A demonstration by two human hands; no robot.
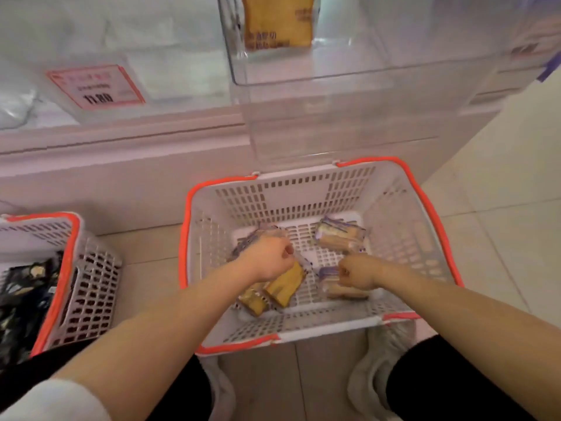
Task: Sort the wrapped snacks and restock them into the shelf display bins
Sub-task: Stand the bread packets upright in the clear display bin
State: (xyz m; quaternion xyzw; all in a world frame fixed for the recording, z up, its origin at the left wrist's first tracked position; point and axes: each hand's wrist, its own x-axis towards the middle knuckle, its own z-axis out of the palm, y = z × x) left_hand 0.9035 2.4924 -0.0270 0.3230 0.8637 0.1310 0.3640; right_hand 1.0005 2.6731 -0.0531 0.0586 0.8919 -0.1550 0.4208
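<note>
A white basket with an orange rim (306,180) stands on the floor in front of me with a few wrapped snacks inside. My left hand (270,259) reaches into it with curled fingers and grips a yellow wrapped snack (287,287); another yellow one (252,299) lies beside it. My right hand (358,273) is also in the basket, its fingers curled round a pale snack with a purple wrapper (340,288). One more pale purple-wrapped snack (338,237) lies at the basket's far side. A clear shelf bin (334,74) above holds one yellow snack (277,22).
A second orange-rimmed basket (73,268) with dark wrapped packs (24,299) stands at the left. A red-framed price tag (97,86) sits on the shelf front. My grey shoes (373,375) stand just behind the middle basket on the tiled floor.
</note>
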